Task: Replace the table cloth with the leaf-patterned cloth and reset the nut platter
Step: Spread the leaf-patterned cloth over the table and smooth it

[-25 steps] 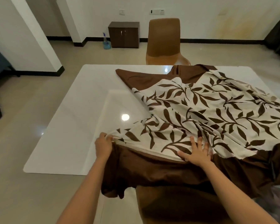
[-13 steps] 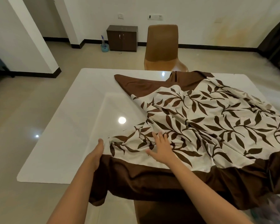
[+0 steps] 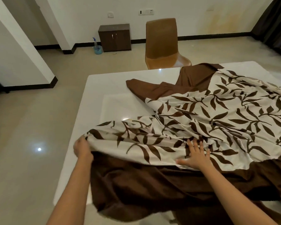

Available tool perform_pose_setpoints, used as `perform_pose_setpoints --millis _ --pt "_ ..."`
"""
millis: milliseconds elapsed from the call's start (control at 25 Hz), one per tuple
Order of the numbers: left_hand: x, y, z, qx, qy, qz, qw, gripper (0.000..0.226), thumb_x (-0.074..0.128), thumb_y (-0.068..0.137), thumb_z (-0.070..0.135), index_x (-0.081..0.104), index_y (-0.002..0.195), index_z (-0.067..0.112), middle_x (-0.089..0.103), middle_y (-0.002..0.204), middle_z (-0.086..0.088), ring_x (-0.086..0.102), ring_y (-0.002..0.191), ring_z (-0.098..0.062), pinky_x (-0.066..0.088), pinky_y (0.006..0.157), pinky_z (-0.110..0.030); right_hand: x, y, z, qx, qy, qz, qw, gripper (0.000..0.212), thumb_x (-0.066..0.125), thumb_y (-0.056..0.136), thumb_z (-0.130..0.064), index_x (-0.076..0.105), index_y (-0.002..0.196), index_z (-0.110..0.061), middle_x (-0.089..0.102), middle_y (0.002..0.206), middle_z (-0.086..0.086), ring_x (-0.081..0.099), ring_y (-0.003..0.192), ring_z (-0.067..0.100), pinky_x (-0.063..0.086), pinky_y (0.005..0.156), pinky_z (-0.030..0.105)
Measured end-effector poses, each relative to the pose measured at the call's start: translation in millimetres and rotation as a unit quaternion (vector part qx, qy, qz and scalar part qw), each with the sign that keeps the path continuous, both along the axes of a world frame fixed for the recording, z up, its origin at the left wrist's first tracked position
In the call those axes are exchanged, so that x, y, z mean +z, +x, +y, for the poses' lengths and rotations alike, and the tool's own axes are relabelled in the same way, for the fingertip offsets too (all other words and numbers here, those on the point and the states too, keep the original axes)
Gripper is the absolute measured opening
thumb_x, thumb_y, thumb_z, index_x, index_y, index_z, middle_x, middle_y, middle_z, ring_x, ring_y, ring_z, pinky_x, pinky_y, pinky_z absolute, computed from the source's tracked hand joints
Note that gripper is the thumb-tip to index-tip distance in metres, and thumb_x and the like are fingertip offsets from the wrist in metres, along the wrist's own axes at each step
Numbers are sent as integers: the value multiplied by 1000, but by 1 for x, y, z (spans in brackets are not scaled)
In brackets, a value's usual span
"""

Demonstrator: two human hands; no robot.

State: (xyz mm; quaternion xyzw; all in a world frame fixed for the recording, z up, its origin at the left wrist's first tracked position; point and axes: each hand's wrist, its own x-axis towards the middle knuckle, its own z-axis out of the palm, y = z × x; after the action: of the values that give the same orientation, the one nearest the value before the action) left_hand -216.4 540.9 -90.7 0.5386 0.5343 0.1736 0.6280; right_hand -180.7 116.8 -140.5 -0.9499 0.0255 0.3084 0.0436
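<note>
Cloth (image 3: pixel 217 119) lies bunched on the right of the table (image 3: pixel 113 88), soft, light, probably slippery: your left hand (image 3: pixel 82 149) pinches its near-left hem in curled fingers, your right hand (image 3: pixel 195 157) presses flat, fingers spread; take it by the corners.

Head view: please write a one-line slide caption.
The left hand grips the leaf-patterned cloth at its edge; the right hand presses it onto the white table.

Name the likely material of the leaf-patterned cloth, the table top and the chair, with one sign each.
Leaf-patterned cloth: soft fabric, matt; it creases and drapes. Table top: hard glossy white, perhaps glass or laminate; it reflects lights. Chair: probably moulded plastic; smooth, one-piece shell.
</note>
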Motion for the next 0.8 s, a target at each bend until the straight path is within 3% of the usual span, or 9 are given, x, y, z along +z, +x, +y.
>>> perform_pose_setpoints --millis 120,240,320,440,520,600,680,720,800 --pt "-4 -4 58 -56 143 225 962 51 59 83 32 47 125 6 45 132 -24 47 117 -46 42 98 -49 26 9 28 -44 -53 66 995 109 72 72 -54 7 153 -19 9 159 12 12 146 36 18 114 56" --pt "-9 0 46 -180 319 306 879 58 66 81 34 42 129 13 32 139 -21 40 118 -49 36 98 -55 50 24 87 -68 -8 -146 987 38 56 88 -25 54 123 -12 58 125 8 54 119 26 45 93 35" --pt "-18 6 24 -281 409 283 821 64 64 82 44 41 135 18 27 148 -16 34 124 -49 32 100 -58 44 31 124 0 101 -258 961 53 58 88 -34 45 134 -13 46 139 11 42 131 29 40 104 38" --pt "-33 14 -2 -375 490 307 725 64 51 85 58 41 138 23 16 157 -8 27 132 -42 27 102 -55 18 35 144 61 100 -107 987 101 55 77 -70 -1 152 -31 -8 160 8 -4 146 40 7 116 59" --pt "-36 24 -8 -396 545 292 679 51 51 88 54 57 124 19 21 157 -8 27 134 -36 26 101 -51 2 31 131 28 32 -46 998 120 46 62 -89 -21 147 -37 -26 156 5 -15 143 44 -1 111 67" --pt "-36 39 -9 -420 548 250 679 40 50 92 42 61 119 13 30 153 -11 32 135 -32 30 102 -48 -1 27 115 -30 20 -15 999 131 48 55 -92 -28 144 -34 -28 156 6 -12 143 45 0 110 67" --pt "-36 58 -12 -467 496 150 716 38 45 97 29 51 131 11 32 153 -12 37 136 -29 36 106 -43 5 27 107 -83 16 39 996 136 60 57 -84 -28 145 -29 -24 157 9 -7 144 45 4 111 65" --pt "-37 67 -17 -498 474 89 721 40 43 99 25 46 137 13 30 154 -10 36 138 -26 36 109 -41 10 32 108 -97 -6 52 994 134 65 61 -76 -23 148 -24 -18 158 12 -2 144 46 7 112 63" --pt "-38 84 -34 -577 465 4 672 46 38 101 24 34 146 20 25 157 -5 26 143 -19 27 116 -37 22 44 123 -110 -19 -10 994 100 66 76 -54 13 150 -13 16 156 19 24 139 43 24 111 55"
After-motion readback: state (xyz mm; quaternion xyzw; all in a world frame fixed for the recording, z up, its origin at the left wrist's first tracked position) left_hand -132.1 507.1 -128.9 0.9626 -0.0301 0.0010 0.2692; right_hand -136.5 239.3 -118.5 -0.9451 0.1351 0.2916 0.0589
